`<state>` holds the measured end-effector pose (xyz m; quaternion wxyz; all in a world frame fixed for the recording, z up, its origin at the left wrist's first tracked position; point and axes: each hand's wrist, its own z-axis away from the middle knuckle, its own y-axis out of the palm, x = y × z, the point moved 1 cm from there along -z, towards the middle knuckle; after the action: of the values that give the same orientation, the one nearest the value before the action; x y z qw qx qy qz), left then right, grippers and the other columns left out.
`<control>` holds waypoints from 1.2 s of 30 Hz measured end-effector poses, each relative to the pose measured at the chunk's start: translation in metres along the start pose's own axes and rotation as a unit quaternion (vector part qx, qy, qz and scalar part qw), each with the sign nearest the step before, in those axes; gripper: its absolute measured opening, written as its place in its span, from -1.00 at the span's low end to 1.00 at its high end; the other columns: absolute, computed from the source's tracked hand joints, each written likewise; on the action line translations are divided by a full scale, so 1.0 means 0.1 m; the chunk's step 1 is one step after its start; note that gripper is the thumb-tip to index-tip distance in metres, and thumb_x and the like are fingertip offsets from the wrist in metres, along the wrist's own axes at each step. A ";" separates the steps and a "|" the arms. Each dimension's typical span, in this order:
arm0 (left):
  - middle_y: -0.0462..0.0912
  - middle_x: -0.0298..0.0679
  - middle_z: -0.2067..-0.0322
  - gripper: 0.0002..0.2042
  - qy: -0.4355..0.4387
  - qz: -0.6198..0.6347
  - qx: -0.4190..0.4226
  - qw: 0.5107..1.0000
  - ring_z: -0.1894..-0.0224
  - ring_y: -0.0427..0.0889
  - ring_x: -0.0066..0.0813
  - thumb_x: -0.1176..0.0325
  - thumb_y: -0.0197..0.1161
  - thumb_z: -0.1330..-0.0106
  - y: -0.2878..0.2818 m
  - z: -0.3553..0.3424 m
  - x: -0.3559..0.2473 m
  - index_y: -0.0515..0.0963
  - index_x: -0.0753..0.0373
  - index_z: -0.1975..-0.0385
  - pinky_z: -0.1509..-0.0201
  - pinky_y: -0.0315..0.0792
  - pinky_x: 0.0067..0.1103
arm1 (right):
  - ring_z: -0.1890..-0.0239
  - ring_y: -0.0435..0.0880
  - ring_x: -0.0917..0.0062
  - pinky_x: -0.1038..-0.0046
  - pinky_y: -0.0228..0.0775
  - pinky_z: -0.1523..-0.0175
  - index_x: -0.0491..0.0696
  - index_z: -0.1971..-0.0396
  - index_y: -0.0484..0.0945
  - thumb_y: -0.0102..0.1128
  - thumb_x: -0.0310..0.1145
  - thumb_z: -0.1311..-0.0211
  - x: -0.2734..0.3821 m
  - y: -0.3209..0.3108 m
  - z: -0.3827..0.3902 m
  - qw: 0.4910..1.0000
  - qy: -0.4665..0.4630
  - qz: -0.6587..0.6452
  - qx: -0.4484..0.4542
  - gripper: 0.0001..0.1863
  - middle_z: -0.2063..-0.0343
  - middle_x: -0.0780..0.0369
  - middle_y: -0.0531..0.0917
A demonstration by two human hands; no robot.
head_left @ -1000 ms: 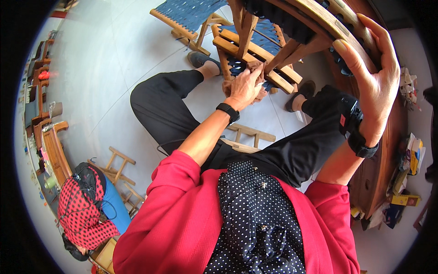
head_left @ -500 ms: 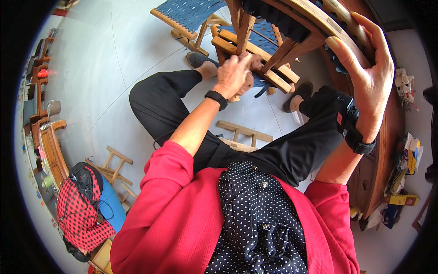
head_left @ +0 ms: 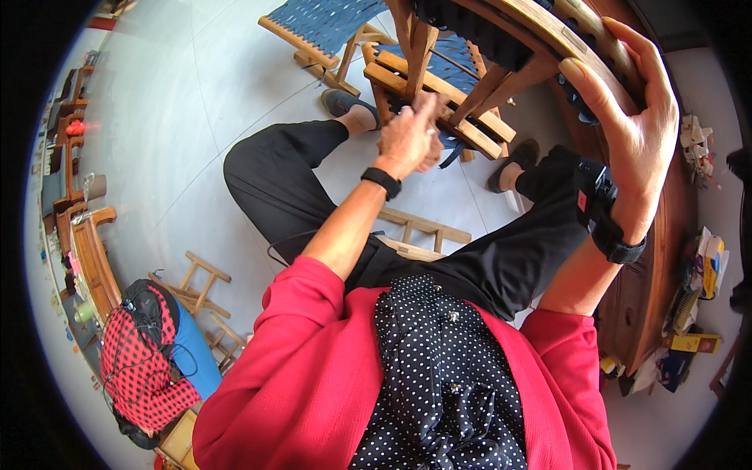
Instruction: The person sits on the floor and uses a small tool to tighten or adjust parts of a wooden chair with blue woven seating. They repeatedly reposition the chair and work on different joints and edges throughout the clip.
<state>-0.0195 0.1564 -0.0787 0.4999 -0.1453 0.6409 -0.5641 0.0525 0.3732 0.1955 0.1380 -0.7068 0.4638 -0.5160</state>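
Note:
A wooden chair frame [head_left: 501,47] with blue woven webbing stands tilted in front of me, above my knees. My right hand [head_left: 634,125] grips its curved wooden rail at the upper right, fingers wrapped over the top. My left hand [head_left: 409,137] is raised beside the chair's lower crosspieces, fingers pinched together on a dark blue strap [head_left: 450,149] that hangs there. Both wrists wear black bands. I sit on a low wooden stool [head_left: 423,231], in black trousers and a red cardigan.
Another wooden frame with blue webbing [head_left: 321,27] lies on the pale floor ahead. Small folding wooden stools [head_left: 200,286] stand at the left by a red-and-black bag [head_left: 137,352]. A dark wooden cabinet [head_left: 658,258] with clutter stands on the right; furniture lines the left wall.
My left hand has risen from the chair's lower rail toward the leg, pulling the strap upward. My right hand keeps its grip on the curved rail.

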 end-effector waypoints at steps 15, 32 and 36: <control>0.54 -0.03 0.29 -0.29 0.059 0.041 0.085 0.994 0.27 0.66 -0.01 0.30 0.27 -0.34 0.03 -0.03 0.00 0.14 -0.20 -0.49 0.20 0.57 -0.17 | 0.05 0.73 0.40 0.38 0.56 -0.12 0.09 -0.17 0.58 0.52 0.15 -0.02 -0.07 -0.04 0.01 1.000 -0.013 0.006 0.005 -0.26 0.08 0.17 0.71; 0.52 -0.07 0.23 -0.37 0.072 -0.120 0.010 0.990 0.23 0.66 -0.06 0.30 0.29 -0.32 -0.08 -0.01 0.03 0.28 -0.17 -0.41 0.23 0.58 -0.23 | 0.23 0.57 0.56 0.52 0.42 0.06 -0.10 0.04 0.55 0.54 -0.08 0.16 0.12 0.04 0.03 0.996 -0.051 0.018 -0.069 -0.34 0.30 0.26 0.58; 0.55 -0.08 0.24 -0.39 0.092 0.044 0.027 0.994 0.23 0.67 -0.07 0.32 0.29 -0.31 -0.08 0.02 0.03 0.31 -0.07 -0.38 0.22 0.58 -0.23 | 0.06 0.73 0.41 0.39 0.56 -0.11 0.05 -0.16 0.58 0.52 0.09 -0.04 0.16 0.03 -0.03 0.999 -0.030 0.020 -0.005 -0.29 0.10 0.16 0.72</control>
<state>-0.0222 0.1503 -0.0731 0.4669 -0.0509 0.6741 -0.5701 0.0491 0.3597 0.2037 0.1586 -0.7131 0.4761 -0.4895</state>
